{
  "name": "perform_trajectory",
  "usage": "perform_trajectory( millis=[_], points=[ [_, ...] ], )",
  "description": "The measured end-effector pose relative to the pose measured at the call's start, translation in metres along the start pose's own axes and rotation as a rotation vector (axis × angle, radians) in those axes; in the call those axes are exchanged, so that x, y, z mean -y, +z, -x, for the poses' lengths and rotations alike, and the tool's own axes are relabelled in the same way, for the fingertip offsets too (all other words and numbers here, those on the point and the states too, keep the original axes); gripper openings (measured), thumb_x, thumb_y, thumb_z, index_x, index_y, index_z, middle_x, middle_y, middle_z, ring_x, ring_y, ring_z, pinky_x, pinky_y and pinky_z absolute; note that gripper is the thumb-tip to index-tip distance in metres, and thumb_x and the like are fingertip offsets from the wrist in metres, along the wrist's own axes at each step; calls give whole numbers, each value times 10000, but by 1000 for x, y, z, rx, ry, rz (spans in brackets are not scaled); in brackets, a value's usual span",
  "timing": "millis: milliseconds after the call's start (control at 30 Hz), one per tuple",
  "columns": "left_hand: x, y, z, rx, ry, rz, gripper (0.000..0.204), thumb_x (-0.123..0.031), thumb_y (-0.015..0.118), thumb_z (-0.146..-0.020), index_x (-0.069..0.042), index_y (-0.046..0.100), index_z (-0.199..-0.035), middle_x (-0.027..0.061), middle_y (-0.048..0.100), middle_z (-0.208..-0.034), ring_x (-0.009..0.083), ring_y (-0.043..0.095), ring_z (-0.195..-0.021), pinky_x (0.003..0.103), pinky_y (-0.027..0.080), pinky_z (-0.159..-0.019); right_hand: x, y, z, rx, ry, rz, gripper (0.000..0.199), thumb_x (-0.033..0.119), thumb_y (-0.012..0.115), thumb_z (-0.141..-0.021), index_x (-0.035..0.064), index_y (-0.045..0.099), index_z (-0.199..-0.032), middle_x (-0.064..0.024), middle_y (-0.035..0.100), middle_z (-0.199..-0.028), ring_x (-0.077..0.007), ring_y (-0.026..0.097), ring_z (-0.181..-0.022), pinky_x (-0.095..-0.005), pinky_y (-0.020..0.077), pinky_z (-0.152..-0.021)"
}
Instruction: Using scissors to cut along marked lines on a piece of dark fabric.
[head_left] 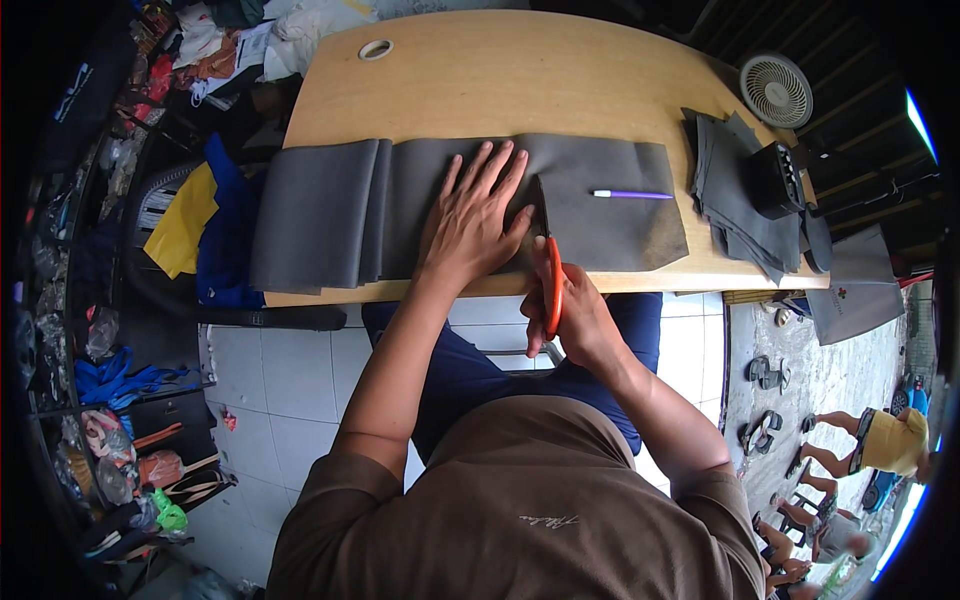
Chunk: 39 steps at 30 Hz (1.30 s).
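A long dark grey sheet of fabric (610, 235) lies along the near edge of the wooden table, its left end folded over in layers. My left hand (470, 222) rests flat on it with the fingers spread, pressing near the middle. In my right hand (580, 318) is a pair of scissors (553, 285) with orange handles, gripped at the table's edge. Their dark blades point away from me over the fabric, just right of my left thumb. Whether the blades are parted cannot be made out. A purple pen (640, 195) with a white end lies on the fabric's right part.
Stacked dark grey pieces (735, 200) lie at the table's right end, beside a black holder (775, 180) and a small fan (776, 90). A chair (150, 225) with yellow and blue cloth stands left. Cluttered shelves line the far left; people sit and stand outside at right.
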<state>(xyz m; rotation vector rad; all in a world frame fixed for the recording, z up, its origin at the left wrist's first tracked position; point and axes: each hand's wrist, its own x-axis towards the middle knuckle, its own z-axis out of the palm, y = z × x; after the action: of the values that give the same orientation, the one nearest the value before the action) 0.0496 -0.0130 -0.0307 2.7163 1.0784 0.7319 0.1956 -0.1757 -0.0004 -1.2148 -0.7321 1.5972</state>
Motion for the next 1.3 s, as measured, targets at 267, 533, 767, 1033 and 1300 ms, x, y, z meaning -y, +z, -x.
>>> perform_trajectory(
  millis=[267, 533, 767, 1033, 1300],
  points=[
    [-1, -2, 1, 28, -11, -27, 765, -474, 641, -1093, -177, 427, -1766, 89, 406, -1828, 325, 366, -1692, 571, 234, -1404, 12, 4, -6, -26, -77, 118, 752, 725, 487, -1142, 9, 529, -916, -60, 520, -663, -227, 664, -474, -334, 551, -456],
    [-1, -1, -1, 30, -7, -19, 788, -466, 668, -1072, -167, 433, -1763, 90, 402, -1830, 324, 350, -1701, 576, 234, -1404, 19, -2, -14, -13, -14, 120, 706, 661, 466, -1171, -16, 542, -986, -87, 589, -714, -248, 721, -524, -313, 524, -481],
    [1, 0, 0, 14, 6, -1, 770, -507, 605, -1080, -126, 472, -1736, 116, 435, -1810, 325, 353, -1701, 589, 205, -1409, 29, 2, -16, -25, 30, 152, 391, 313, 553, -1165, -31, 560, -979, -108, 687, -701, -267, 778, -575, -304, 518, -514],
    [0, 0, 0, 36, -2, -38, 800, -534, 649, -1082, -171, 437, -1763, 104, 405, -1827, 334, 355, -1699, 570, 225, -1406, 31, 6, -16, -20, 49, 117, 188, 92, 663, -1078, -32, 553, -988, -108, 688, -698, -270, 777, -571, -318, 515, -505],
    [0, -1, 0, 39, -5, -44, 792, -552, 622, -1094, -176, 434, -1765, 96, 394, -1834, 323, 334, -1709, 570, 212, -1411, 30, 1, -19, -12, 47, 167, 275, 191, 663, -1115, -50, 564, -1026, -114, 703, -773, -270, 780, -583, -313, 521, -514]
  ],
)
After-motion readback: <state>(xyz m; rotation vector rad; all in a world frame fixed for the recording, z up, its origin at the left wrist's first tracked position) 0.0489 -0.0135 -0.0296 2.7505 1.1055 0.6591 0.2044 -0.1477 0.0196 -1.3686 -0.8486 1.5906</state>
